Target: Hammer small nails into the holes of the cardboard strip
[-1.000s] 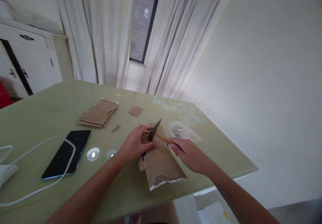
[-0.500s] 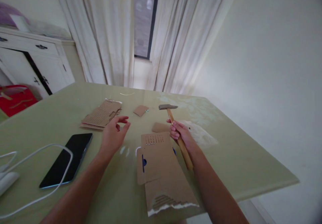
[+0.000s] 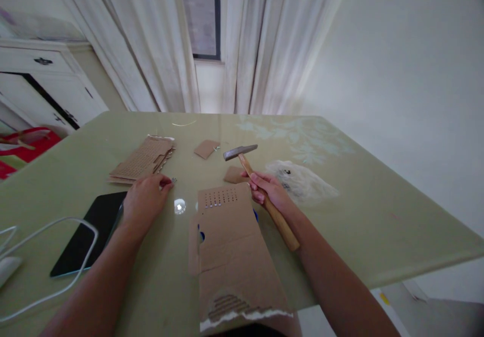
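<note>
Since the left hand [image 3: 145,198] was hovering open over the tabletop [image 3: 340,236] half a second back, we now see it dropped down and to the left, fingertips pinched together on a small metal piece [image 3: 173,180] by the near corner of the cardboard stack [image 3: 141,160]; it looks like a nail, too small to confirm. A second ago that hand was on the punched cardboard sheet [image 3: 230,246] under the hammer head, so we read this as one strike cycle over and the next fastener being fetched, our judgement only. The right hand [image 3: 266,191] has lifted the hammer [image 3: 257,185] off the sheet and holds it clear: grip wrapped tight round the wooden handle near the upper third, head [image 3: 239,152] up and forward, pointing left, handle butt trailing back along the forearm. Right wrist sits just off the sheet's far right corner, not touching the hole rows. Left forearm runs in from lower left, palm down, wrist low over the tabletop, just beside the phone [image 3: 86,231] and its white cable [image 3: 56,226]. The sheet lies flat between both arms, rows of holes at its far end, torn edge nearest us. Two small cardboard scraps [image 3: 206,148] sit beyond it, apart from both hands.
</note>
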{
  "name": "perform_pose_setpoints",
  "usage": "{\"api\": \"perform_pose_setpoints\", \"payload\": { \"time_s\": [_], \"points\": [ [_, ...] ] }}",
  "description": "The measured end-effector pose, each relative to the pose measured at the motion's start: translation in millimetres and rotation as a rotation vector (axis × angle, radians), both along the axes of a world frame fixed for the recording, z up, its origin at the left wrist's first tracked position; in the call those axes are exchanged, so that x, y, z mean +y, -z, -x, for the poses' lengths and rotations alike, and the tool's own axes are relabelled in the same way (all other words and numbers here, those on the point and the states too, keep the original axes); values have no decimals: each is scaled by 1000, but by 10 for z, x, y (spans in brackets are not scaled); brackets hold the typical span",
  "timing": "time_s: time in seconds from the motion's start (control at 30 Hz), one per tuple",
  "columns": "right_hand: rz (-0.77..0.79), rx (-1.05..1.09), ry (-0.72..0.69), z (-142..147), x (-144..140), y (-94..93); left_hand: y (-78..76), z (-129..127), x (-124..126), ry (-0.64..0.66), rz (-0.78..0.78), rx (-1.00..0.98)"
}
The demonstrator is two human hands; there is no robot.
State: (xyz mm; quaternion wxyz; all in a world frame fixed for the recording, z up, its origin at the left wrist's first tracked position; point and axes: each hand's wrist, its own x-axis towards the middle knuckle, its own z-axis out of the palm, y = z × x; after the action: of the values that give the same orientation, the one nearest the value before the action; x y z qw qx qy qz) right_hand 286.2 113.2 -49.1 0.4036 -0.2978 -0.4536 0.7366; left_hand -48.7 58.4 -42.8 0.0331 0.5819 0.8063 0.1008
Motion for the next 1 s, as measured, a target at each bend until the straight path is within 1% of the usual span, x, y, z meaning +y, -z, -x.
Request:
{"api": "perform_pose_setpoints", "payload": {
  "time_s": [0.13, 0.27, 0.4, 0.5, 0.57, 0.6, 0.67, 0.73, 0.8, 0.87, 0.93, 1.0],
  "points": [
    [4, 27, -24, 15, -33, -10, -2, -1, -7, 16, 20, 33],
    [3, 43, -26, 19, -26, 6, 56, 24, 16, 40, 30, 61],
    [22, 51, -9, 25, -19, 17, 152, 34, 33, 137, -34, 113],
    [28, 59, 4, 32, -15, 25, 168, 1, 40, 173, -121, 102],
    [24, 58, 3, 39, -10, 35, 134, -61, 36, 184, -228, -1],
    [21, 56, 2, 43, -8, 39, 106, -109, 27, 193, -293, -92],
    [19, 51, 2, 51, -7, 45, 40, -239, -14, 222, -408, -333],
    [25, 48, 3, 59, -12, 43, -26, -404, -87, 269, -486, -594],
    [31, 46, -6, 65, -23, 37, -81, -569, -178, 322, -525, -814],
    [30, 42, -10, 69, -33, 32, -124, -700, -261, 370, -509, -955],
    [25, 40, -3, 72, -38, 35, -156, -781, -319, 412, -460, -994],
    [22, 37, 9, 75, -35, 43, -176, -818, -349, 453, -413, -960]
  ]
}}
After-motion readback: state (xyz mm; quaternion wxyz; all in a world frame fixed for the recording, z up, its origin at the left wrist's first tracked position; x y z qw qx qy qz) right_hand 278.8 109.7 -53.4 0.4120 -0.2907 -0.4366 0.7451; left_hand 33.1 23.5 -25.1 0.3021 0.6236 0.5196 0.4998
